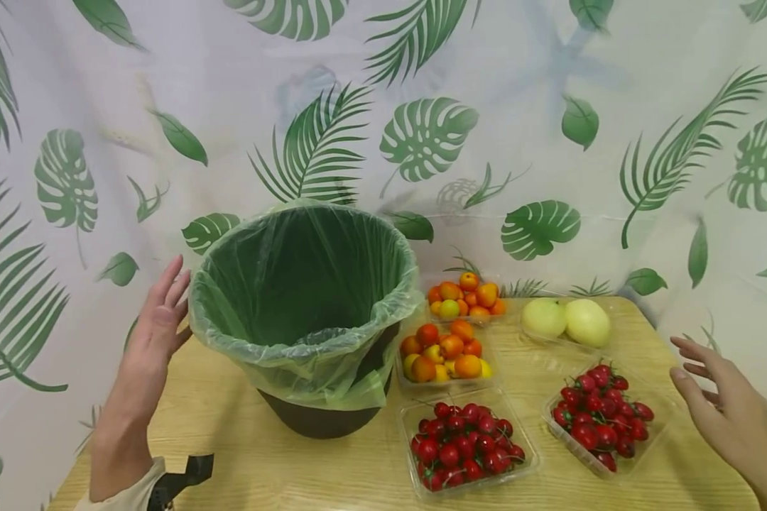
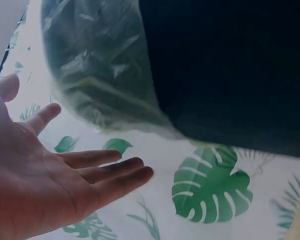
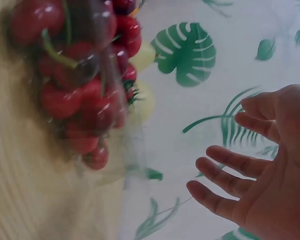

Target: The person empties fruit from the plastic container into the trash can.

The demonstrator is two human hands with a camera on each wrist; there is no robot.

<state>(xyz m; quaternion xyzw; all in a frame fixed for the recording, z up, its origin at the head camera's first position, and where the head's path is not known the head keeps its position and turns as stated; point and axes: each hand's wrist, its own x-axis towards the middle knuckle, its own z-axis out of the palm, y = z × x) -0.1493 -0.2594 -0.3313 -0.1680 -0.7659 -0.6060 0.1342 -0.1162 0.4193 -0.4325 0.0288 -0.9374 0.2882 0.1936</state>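
A dark trash can [image 1: 322, 420] stands on the table, lined with a thin green plastic bag [image 1: 300, 355] folded over its rim. My left hand [image 1: 153, 326] is beside the bag's left edge with fingers extended; in the left wrist view the palm faces the can with a gap between. On the far right, my right hand [image 1: 725, 401] hovers with spread, relaxed fingers and holds nothing. Nearest to it is a clear plastic box of dark red fruits [image 1: 601, 415]. Another clear box, of red cherries [image 1: 463, 447], sits in front, right of the can.
Behind the cherries are two clear boxes of small orange and yellow fruits [image 1: 447, 353], one behind the other. Two pale yellow-green round fruits [image 1: 565, 321] lie at the back right. A leaf-print curtain [image 1: 537, 142] hangs behind the wooden table [image 1: 230, 468].
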